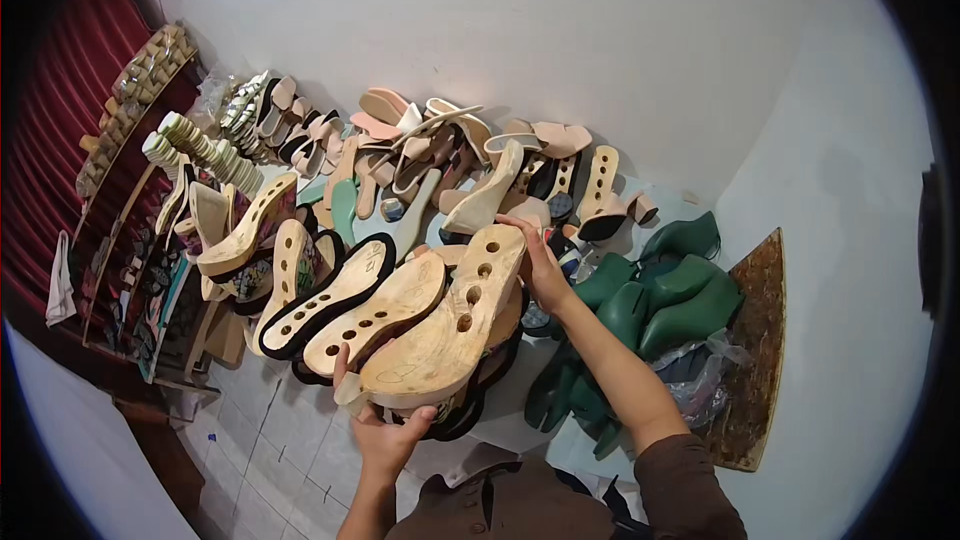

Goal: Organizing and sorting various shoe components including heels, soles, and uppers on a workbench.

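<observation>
A pale wooden wedge shoe sole (425, 360), with a row of round holes toward its narrow end, is held between my two hands. My left hand (385, 435) grips its broad toe end, thumb on the near side. A small pale flap (349, 392) shows at those fingers; I cannot tell what it is. My right hand (541, 270) closes round the narrow heel end, fingers over its tip. Directly left lie another wooden sole (385, 310) and a black-edged sole (330, 295), both with holes. The held sole partly hides dark-edged soles underneath.
Green shoe lasts (690, 300) are heaped right of my right forearm, beside clear plastic (705, 390) and a worn brown board (755, 360). Sandals (440, 140) pile up along the wall. A crowded rack (130, 240) and red curtain (70, 90) stand left, above tiled floor (270, 440).
</observation>
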Demonstrator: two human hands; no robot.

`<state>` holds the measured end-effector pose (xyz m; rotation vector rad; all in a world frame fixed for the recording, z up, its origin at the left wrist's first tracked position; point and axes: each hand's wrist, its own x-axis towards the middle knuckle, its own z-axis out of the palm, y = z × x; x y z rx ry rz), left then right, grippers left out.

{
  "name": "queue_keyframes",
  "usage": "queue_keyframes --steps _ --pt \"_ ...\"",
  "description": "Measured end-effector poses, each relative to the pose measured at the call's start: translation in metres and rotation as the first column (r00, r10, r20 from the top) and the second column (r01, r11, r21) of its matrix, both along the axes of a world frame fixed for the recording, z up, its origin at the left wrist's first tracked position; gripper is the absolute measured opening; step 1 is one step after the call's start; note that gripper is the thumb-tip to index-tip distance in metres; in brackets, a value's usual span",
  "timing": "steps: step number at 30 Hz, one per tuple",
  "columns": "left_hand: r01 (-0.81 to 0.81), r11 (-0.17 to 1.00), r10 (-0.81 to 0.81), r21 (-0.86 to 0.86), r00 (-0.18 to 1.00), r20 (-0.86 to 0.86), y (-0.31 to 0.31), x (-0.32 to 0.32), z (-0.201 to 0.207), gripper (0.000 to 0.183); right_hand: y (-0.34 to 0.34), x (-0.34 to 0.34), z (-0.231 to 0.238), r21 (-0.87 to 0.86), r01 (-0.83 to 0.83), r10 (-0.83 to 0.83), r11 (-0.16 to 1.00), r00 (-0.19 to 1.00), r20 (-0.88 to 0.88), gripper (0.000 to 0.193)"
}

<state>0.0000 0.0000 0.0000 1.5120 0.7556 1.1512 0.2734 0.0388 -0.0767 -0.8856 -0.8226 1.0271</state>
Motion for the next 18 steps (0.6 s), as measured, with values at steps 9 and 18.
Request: queue_keyframes --steps 9,18 --pt "-0.040 0.997 0.039 -0.060 0.999 -0.016 -0.004 0.002 0.001 0.105 0.002 -0.003 -0.002 0.099 0.021 -0.022 0.995 1.000 0.005 0.056" --pt "-0.073 0.995 0.076 -0.060 0.996 0.046 -0.004 -0.003 0.002 0.103 -0.015 -0.009 0.020 0.170 0.088 -0.127 0.982 0.963 0.237 0.057"
